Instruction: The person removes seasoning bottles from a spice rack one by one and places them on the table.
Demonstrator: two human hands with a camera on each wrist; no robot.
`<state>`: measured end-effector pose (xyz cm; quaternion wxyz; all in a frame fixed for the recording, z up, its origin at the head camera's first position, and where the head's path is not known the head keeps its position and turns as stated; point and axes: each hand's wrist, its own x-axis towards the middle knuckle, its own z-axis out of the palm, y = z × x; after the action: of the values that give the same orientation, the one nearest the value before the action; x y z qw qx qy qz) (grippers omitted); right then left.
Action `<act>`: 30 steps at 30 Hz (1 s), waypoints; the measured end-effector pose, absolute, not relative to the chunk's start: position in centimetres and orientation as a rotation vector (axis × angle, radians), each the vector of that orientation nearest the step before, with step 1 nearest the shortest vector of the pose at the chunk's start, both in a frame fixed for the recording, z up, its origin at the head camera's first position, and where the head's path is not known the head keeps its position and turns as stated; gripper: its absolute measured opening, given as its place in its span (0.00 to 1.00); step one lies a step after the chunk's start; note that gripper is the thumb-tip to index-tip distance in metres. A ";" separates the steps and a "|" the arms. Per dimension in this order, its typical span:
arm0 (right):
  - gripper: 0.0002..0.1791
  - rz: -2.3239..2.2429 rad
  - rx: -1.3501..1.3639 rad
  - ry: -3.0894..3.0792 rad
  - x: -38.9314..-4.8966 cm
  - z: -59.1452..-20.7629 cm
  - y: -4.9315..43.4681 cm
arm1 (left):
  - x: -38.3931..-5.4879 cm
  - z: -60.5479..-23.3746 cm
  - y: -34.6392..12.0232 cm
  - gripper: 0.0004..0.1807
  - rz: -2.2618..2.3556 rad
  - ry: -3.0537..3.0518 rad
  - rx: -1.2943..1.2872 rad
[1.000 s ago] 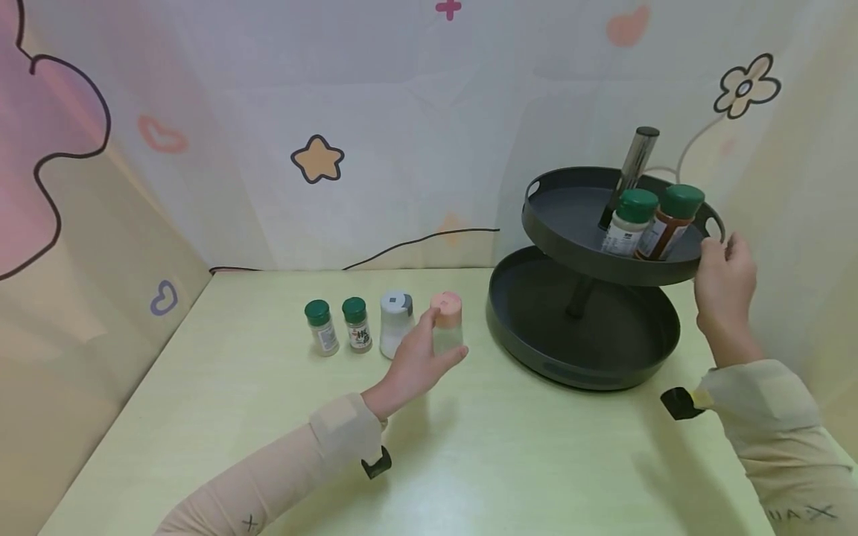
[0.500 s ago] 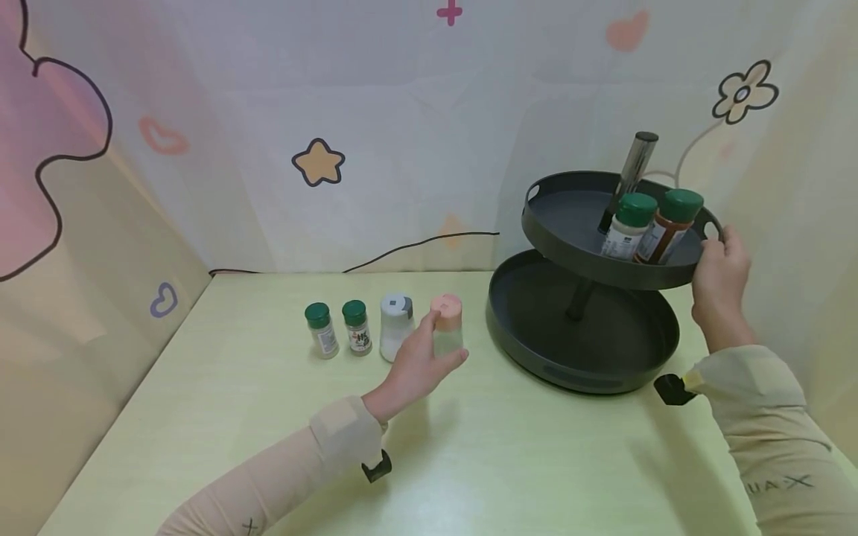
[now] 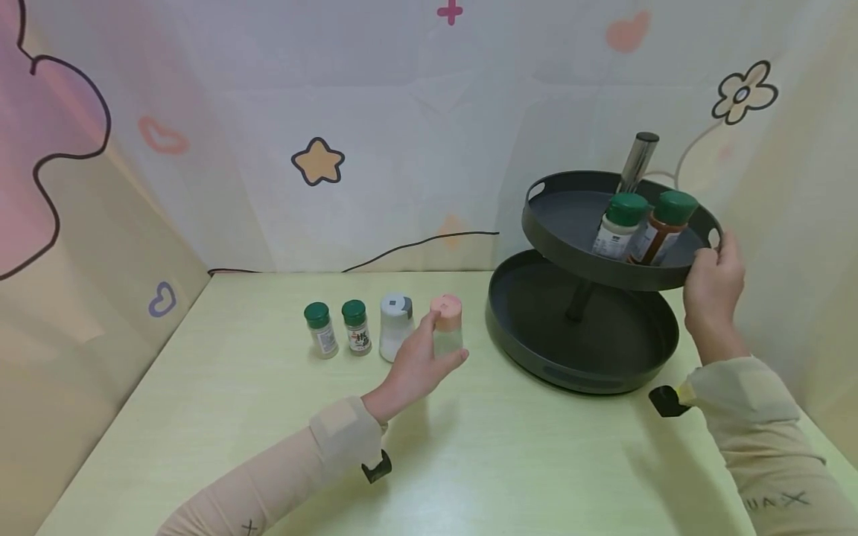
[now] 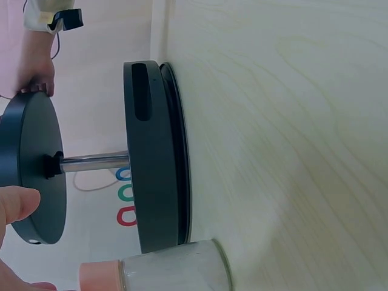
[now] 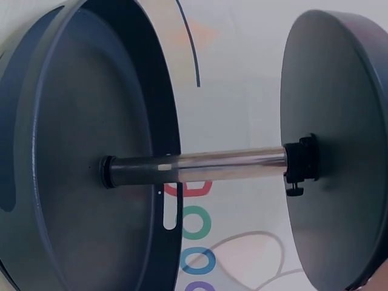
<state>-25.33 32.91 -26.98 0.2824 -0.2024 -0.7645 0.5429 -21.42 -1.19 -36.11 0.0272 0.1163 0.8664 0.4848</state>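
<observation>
My left hand (image 3: 418, 362) is beside a glass jar with a pink cap (image 3: 447, 313), its thumb held out in front and fingertips near the cap. In the left wrist view the jar (image 4: 176, 270) stands on the table, the thumb apart from it. My right hand (image 3: 716, 286) grips the rim of the upper tray (image 3: 583, 262) of a dark two-tier rotating rack, by its handle cutout. Two green-capped spice bottles stand on that tray, one pale (image 3: 617, 227) and one red-brown (image 3: 660, 231). The lower tray (image 3: 570, 365) holds nothing.
Left of the pink-capped jar stand a white-capped jar (image 3: 395, 327) and two small green-capped bottles, one nearer (image 3: 357, 327) and one further left (image 3: 322, 330). A metal post (image 3: 640, 160) rises from the upper tray. A patterned cloth (image 3: 402, 149) hangs behind the table.
My right hand has shifted left and slightly nearer along with the upper tray's rim, and the tray has turned a little. Its two bottles moved slightly left. The left hand has stayed put.
</observation>
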 end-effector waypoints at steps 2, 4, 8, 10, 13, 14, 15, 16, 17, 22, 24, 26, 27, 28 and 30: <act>0.11 1.431 -0.539 -2.059 -25.2 -27.0 32.7 | -21.4 -36.1 -1.2 0.41 1.495 2.679 0.363; 0.10 1.400 -0.539 -2.071 -25.0 -27.1 32.5 | -21.4 -36.1 -1.2 0.41 1.491 2.684 0.368; 0.09 1.374 -0.540 -2.078 -24.7 -27.2 32.2 | -21.4 -36.1 -1.2 0.42 1.485 2.692 0.381; 0.09 1.362 -0.548 -2.092 -24.6 -27.2 32.0 | -21.4 -36.1 -1.2 0.42 1.484 2.697 0.394; 0.11 1.333 -0.564 -2.109 -24.5 -27.2 31.7 | -21.3 -36.0 -1.2 0.42 1.487 2.694 0.398; 0.13 1.326 -0.571 -2.111 -24.5 -27.2 31.6 | -21.3 -36.0 -1.2 0.42 1.489 2.694 0.396; 0.15 1.321 -0.577 -2.112 -24.4 -27.2 31.6 | -21.3 -36.0 -1.2 0.42 1.490 2.692 0.388; 0.16 1.319 -0.580 -2.112 -24.4 -27.3 31.5 | -21.3 -36.1 -1.2 0.42 1.489 2.689 0.379; 0.17 1.319 -0.579 -2.110 -24.4 -27.3 31.4 | -21.3 -36.1 -1.2 0.42 1.490 2.687 0.376; 0.31 1.394 -0.541 -2.127 -24.1 -27.5 31.2 | -21.3 -36.2 -1.2 0.42 1.494 2.682 0.373; 0.33 1.421 -0.517 -2.129 -23.9 -27.5 31.0 | -21.3 -36.2 -1.2 0.42 1.497 2.680 0.371; 0.33 1.437 -0.494 -2.124 -23.8 -27.5 30.9 | -21.3 -36.2 -1.1 0.42 1.497 2.681 0.371; 0.34 1.441 -0.486 -2.125 -23.8 -27.5 30.9 | -21.3 -36.1 -1.1 0.42 1.496 2.683 0.372; 0.34 1.447 -0.487 -2.128 -23.7 -27.5 30.8 | -21.3 -36.1 -1.1 0.42 1.496 2.684 0.373; 0.33 1.448 -0.492 -2.128 -23.7 -27.4 30.9 | -21.3 -36.0 -1.1 0.42 1.491 2.693 0.377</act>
<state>-23.70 30.88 -27.36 0.2577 -0.1815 -0.7846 0.5339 -21.31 -1.10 -36.01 0.0199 0.1216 0.8682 0.4807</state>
